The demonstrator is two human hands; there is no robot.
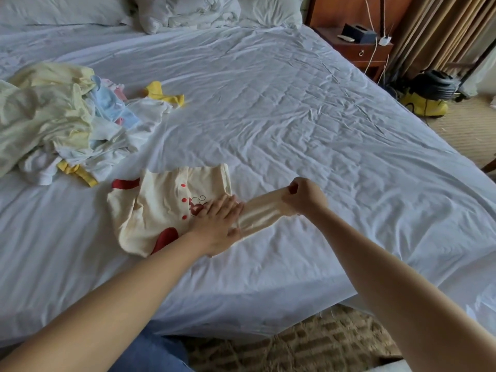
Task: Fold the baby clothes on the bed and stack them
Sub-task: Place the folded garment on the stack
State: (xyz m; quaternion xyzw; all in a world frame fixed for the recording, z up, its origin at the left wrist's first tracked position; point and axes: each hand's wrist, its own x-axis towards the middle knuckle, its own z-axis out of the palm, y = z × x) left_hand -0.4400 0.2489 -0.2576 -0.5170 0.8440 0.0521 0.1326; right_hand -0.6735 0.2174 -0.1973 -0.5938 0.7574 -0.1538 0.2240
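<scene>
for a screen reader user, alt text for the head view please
A left hand presses flat on a cream baby top with red buttons on a white bed, while the right hand grips its sleeve, stretched taut. A heap of unfolded baby clothes lies further left.

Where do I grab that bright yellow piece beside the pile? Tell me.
Pinch the yellow piece at its right end, probably best coming from the bare sheet side: that end lies clear, while its near edge meets the pile.
</scene>
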